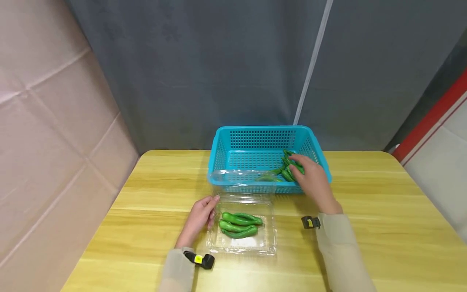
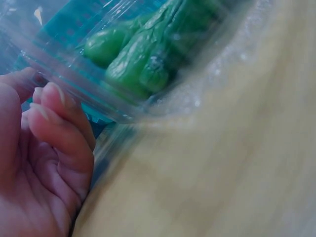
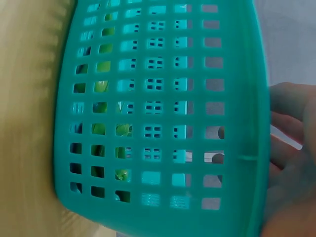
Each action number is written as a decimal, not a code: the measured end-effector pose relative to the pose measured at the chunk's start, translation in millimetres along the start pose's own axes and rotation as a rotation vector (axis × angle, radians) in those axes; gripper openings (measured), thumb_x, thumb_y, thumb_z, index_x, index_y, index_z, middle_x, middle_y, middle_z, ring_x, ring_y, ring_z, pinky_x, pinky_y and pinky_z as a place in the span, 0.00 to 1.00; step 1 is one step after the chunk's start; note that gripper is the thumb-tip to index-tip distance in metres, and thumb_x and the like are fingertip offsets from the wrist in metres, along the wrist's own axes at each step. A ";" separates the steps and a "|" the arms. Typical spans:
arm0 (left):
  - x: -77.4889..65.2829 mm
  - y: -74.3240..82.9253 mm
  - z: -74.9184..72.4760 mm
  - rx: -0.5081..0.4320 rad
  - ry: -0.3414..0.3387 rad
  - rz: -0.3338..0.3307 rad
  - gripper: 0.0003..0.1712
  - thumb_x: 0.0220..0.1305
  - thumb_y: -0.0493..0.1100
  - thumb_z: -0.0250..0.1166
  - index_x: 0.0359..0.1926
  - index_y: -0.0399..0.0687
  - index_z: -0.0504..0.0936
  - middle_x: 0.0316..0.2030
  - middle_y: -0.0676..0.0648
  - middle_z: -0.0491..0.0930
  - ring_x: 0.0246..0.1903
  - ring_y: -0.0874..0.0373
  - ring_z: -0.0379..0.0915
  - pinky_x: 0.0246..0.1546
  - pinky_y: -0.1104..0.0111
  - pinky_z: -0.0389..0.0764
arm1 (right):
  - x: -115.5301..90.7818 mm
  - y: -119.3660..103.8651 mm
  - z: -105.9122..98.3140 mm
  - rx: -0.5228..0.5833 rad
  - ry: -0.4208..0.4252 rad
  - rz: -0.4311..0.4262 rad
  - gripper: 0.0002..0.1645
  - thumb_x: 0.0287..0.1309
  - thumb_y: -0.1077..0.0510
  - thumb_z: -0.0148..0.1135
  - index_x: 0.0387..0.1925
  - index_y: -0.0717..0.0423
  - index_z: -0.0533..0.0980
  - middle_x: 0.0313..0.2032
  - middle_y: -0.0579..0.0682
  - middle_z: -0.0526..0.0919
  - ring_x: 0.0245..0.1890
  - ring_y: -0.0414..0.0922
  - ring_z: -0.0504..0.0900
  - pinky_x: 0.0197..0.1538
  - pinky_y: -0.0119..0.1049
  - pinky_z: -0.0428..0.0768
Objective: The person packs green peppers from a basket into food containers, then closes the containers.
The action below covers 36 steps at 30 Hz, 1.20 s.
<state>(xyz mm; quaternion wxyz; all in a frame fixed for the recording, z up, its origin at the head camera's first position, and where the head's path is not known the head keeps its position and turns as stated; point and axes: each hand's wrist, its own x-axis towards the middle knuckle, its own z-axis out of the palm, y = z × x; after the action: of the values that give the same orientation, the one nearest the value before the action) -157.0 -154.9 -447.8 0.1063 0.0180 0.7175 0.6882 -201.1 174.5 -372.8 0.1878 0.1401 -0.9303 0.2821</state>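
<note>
In the head view a clear plastic clamshell box (image 1: 268, 248) lies with its lid raised against the front of a blue plastic basket (image 1: 240, 156). Several green peppers (image 1: 238, 227) lie side by side in the box. My left hand (image 1: 202, 213) pinches the box's left edge near the hinge, thumb on top; its other fingers curl in the left wrist view. Inside the basket's right end is a pile of green peppers (image 1: 287, 173). Over that pile hovers my right hand (image 1: 311, 176), thumb and fingers apart. In the right wrist view the basket wall (image 3: 242, 108) partly hides its fingertips.
Both things stand on a wood-grain table (image 1: 368, 211). A grey curtain (image 1: 204, 73) hangs behind it. Pale cloth (image 1: 54, 134) covers the left side, and a red-edged panel (image 1: 434, 117) stands at the right.
</note>
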 end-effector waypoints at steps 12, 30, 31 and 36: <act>-1.9 1.2 1.4 0.002 -0.006 0.001 0.24 0.64 0.51 0.53 0.21 0.35 0.65 0.11 0.49 0.63 0.06 0.60 0.57 0.05 0.70 0.63 | 15.4 8.0 -3.6 -0.055 -0.186 0.089 0.27 0.62 0.46 0.49 0.57 0.56 0.66 0.58 0.59 0.67 0.57 0.59 0.63 0.56 0.56 0.62; 3.7 -11.8 -4.3 0.006 0.002 0.013 0.27 0.61 0.57 0.55 0.21 0.37 0.66 0.11 0.48 0.63 0.06 0.59 0.57 0.05 0.70 0.62 | 31.5 13.2 -4.6 -0.157 -0.456 0.158 0.26 0.63 0.51 0.47 0.57 0.65 0.65 0.56 0.65 0.67 0.56 0.64 0.62 0.56 0.58 0.61; 5.9 -15.5 -4.8 0.010 0.008 0.016 0.28 0.59 0.59 0.55 0.21 0.38 0.66 0.11 0.48 0.63 0.06 0.58 0.57 0.04 0.70 0.62 | 32.4 13.9 -4.9 -0.163 -0.480 0.160 0.27 0.63 0.51 0.47 0.57 0.66 0.64 0.56 0.66 0.66 0.56 0.64 0.62 0.56 0.58 0.61; 13.1 -24.8 -6.4 0.033 0.014 0.019 0.29 0.56 0.63 0.56 0.20 0.41 0.66 0.10 0.49 0.64 0.06 0.58 0.57 0.04 0.70 0.63 | 36.9 17.2 -4.3 -0.185 -0.555 0.186 0.27 0.64 0.52 0.45 0.57 0.68 0.63 0.56 0.68 0.64 0.57 0.65 0.60 0.56 0.58 0.60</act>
<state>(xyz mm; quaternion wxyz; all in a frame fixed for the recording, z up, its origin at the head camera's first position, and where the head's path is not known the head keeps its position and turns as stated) -167.9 -160.2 -473.9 0.0945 0.0217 0.7293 0.6773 -239.1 185.0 -361.8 -0.0880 0.1083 -0.9767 0.1631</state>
